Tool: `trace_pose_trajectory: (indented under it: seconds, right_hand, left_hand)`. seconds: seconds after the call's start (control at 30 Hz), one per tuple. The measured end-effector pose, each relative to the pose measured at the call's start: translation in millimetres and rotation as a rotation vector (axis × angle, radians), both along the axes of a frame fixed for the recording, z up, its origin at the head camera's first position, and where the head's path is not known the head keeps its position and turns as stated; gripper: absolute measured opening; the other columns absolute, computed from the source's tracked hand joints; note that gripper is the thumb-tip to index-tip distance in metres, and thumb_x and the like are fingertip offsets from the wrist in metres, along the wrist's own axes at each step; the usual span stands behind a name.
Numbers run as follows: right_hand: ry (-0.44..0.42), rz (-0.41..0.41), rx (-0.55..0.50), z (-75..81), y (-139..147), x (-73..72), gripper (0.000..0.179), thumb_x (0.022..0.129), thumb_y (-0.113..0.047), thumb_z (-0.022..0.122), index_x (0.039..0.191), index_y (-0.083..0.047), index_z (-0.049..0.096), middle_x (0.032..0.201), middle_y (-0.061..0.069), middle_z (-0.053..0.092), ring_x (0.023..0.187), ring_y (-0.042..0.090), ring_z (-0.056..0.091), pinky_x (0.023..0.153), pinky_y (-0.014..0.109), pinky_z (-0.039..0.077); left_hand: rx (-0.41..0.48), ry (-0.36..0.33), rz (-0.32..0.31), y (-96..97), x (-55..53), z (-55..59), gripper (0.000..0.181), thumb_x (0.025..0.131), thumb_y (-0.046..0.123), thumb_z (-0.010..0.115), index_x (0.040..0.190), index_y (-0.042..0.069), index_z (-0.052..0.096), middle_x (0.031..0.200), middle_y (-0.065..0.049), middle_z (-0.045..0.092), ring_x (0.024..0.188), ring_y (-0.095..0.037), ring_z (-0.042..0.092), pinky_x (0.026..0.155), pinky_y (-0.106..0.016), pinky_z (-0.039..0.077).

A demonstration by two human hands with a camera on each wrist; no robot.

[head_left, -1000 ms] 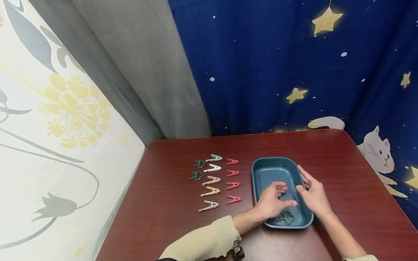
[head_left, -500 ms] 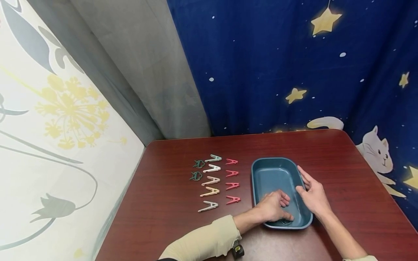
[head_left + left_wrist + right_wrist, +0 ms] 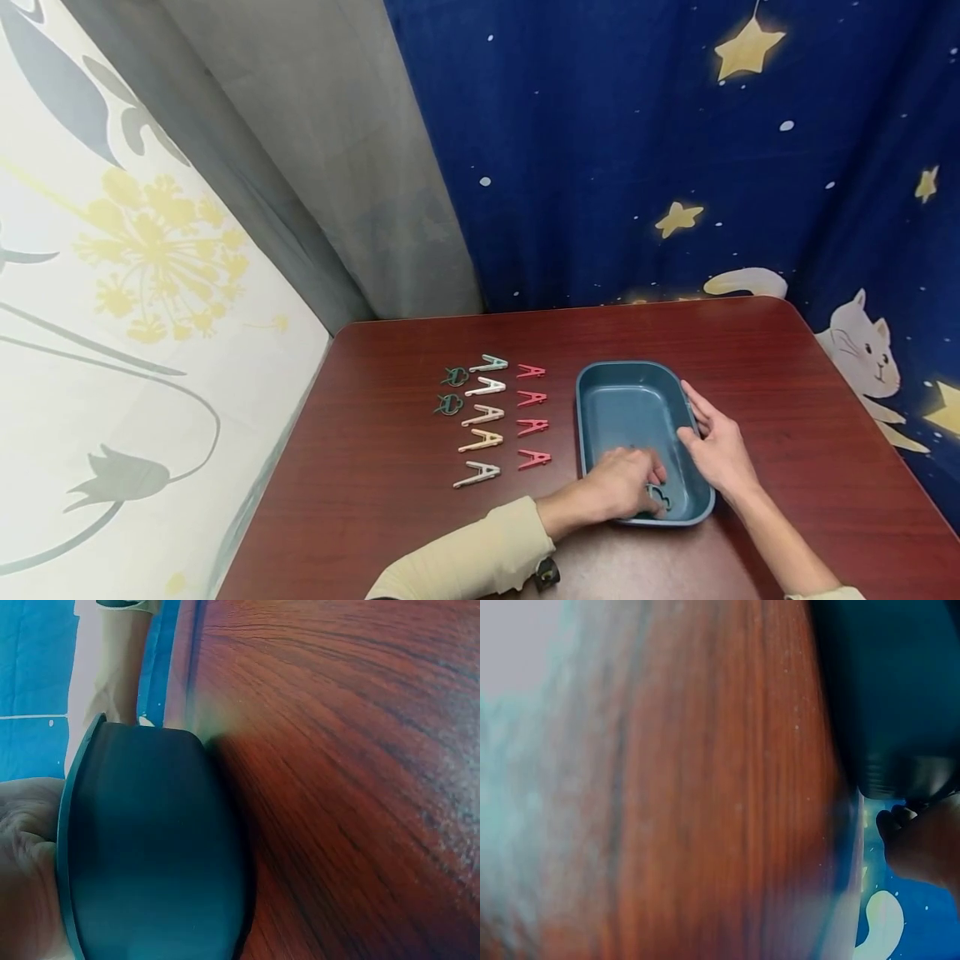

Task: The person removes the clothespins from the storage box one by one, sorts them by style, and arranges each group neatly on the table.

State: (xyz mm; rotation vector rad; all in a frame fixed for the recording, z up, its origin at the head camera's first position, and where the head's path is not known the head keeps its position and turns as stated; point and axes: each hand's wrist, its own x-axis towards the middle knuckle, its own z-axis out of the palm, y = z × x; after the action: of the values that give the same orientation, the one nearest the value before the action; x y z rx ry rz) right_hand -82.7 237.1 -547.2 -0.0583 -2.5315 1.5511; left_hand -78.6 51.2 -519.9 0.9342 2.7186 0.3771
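Note:
A blue-green rectangular plastic tub (image 3: 626,417) stands on the right half of the table. Reaching over its near left edge, my left hand (image 3: 621,483) pinches a small dark green cloud-shaped clip (image 3: 660,498) at the near end of the tub; the fingers partly hide it. My right hand (image 3: 722,450) grips the tub's right rim, thumb inside and fingers along the outer wall. The left wrist view shows the tub's outer wall (image 3: 157,847) beside the heel of my left hand (image 3: 30,870). In the right wrist view, my right hand (image 3: 926,844) is dark below the tub wall (image 3: 900,690).
Left of the tub, a column of red clothespins (image 3: 533,426) lies beside a column of pale clothespins (image 3: 482,414). Two more green clips (image 3: 450,405) lie farther left. A blue star-patterned curtain (image 3: 600,167) hangs behind the reddish-brown table (image 3: 360,467).
My left hand has gone down toward the tub's near end, its spread thumb and fingers closing on the green clip. The right hand stays on the rim.

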Motion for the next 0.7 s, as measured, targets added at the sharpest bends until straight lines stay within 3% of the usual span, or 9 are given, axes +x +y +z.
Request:
trace_pose_trajectory:
  seconds: [0.23,0.43,0.53,0.7]
  right_hand:
    - [0.012,-0.003,-0.008,-1.2,-0.4,0.4,0.076,0.094,0.009,0.064,0.164,-0.009,0.041,0.148,0.03,0.053,0.129,0.04,0.054,0.076,0.007,0.043]
    - [0.003,0.004,-0.009,-0.7,-0.2,1.0,0.076,0.095,0.009,0.064,0.164,-0.009,0.04,0.149,0.029,0.052,0.13,0.04,0.054,0.073,0.008,0.043]
    - [0.006,0.004,-0.006,-0.6,-0.2,1.1,0.076,0.095,0.009,0.064,0.164,-0.009,0.04,0.149,0.03,0.052,0.13,0.042,0.054,0.075,0.006,0.042]
    - [-0.011,0.005,0.016,-0.1,-0.3,1.6,0.076,0.095,0.007,0.063,0.165,-0.009,0.038,0.149,0.03,0.052,0.131,0.045,0.054,0.076,0.006,0.041]
  left_hand:
    - [0.011,0.018,-0.08,-0.1,0.6,-2.3,0.032,0.078,0.039,0.097,0.103,0.036,0.076,0.089,0.028,0.071,0.08,0.014,0.055,0.072,-0.008,0.039]
    - [0.048,-0.001,-0.192,-2.5,-0.8,-2.8,0.024,0.083,0.035,0.093,0.104,0.039,0.081,0.09,0.032,0.073,0.081,0.026,0.054,0.087,-0.01,0.039]
    - [0.072,-0.025,-0.216,-3.7,-0.9,-1.3,0.023,0.086,0.037,0.09,0.107,0.04,0.082,0.092,0.035,0.073,0.086,0.029,0.052,0.095,-0.013,0.038]
    - [0.096,-0.094,-0.276,-4.9,-3.0,1.4,0.022,0.094,0.037,0.082,0.116,0.041,0.081,0.099,0.035,0.073,0.094,0.03,0.051,0.116,-0.029,0.033]
